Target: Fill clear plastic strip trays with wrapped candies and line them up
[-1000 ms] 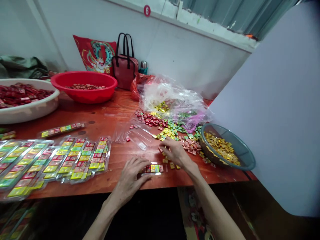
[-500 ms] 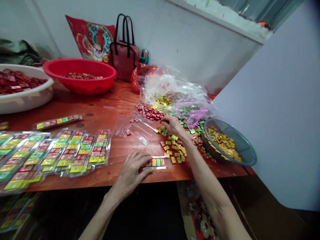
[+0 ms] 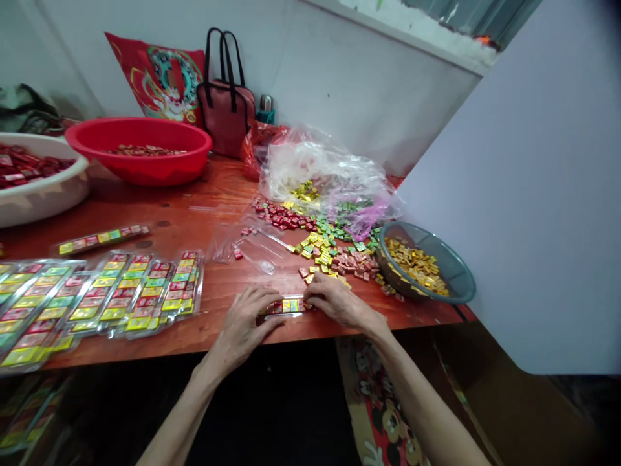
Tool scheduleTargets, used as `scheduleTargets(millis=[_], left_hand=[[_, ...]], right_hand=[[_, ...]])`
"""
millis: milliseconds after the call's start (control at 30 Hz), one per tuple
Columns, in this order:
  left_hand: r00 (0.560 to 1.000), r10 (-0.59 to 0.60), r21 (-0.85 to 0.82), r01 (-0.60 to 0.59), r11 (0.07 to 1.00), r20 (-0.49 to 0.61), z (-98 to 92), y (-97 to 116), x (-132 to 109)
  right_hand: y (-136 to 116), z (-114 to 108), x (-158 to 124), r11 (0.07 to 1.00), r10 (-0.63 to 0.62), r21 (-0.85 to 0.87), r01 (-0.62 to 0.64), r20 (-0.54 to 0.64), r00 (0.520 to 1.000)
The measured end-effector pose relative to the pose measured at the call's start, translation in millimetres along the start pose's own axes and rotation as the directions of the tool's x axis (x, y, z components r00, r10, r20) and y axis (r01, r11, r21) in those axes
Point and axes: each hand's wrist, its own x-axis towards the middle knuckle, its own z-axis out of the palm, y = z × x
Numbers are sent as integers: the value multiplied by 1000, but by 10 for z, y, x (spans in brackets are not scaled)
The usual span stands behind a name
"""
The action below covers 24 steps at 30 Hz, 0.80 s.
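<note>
My left hand (image 3: 242, 325) grips the left end of a narrow clear plastic tray (image 3: 293, 313), thumb on the near side and fingers on the far side. The tray lies near the table's front edge. A row of small wrapped pieces (image 3: 293, 305) in red, yellow and green sits in it. At the tray's right end, my right hand (image 3: 339, 303) has its fingertips pinched on a small wrapped piece, mostly hidden by the fingers. Just beyond this hand, loose yellow pieces (image 3: 315, 249) and brownish-red pieces (image 3: 356, 262) are spread on the table.
Filled clear packs (image 3: 145, 291) overlap at left. Behind them stand a red basin (image 3: 140, 168) and a white basin (image 3: 43, 197), both holding pieces. A grey-green basket (image 3: 460, 285) of gold pieces is at right. Clear plastic bags (image 3: 330, 162) lie at the back near a handbag (image 3: 228, 120).
My right hand has come back from the loose pieces to the tray's right end. My left hand stays on the tray. The whole view has shifted slightly.
</note>
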Motion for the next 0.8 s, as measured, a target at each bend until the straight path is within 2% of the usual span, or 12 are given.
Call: scheduleTargets(millis=[300, 500, 700, 800], left_hand=[[1000, 9, -15, -9, 1000, -8, -9, 1, 1], [1000, -9, -29, 10, 1000, 11, -25, 21, 5], [1000, -21, -42, 21, 999, 0, -36, 35, 11], [1000, -23, -37, 23, 999, -10, -33, 41, 11]], right_hand=[[-24, 329, -155, 975, -75, -217, 42, -150, 986], [-53, 459, -203, 995, -43, -94, 11, -344, 938], [-56, 481, -198, 983, -98, -180, 44, -302, 948], [-7, 517, -237, 972, -119, -232, 43, -324, 939]])
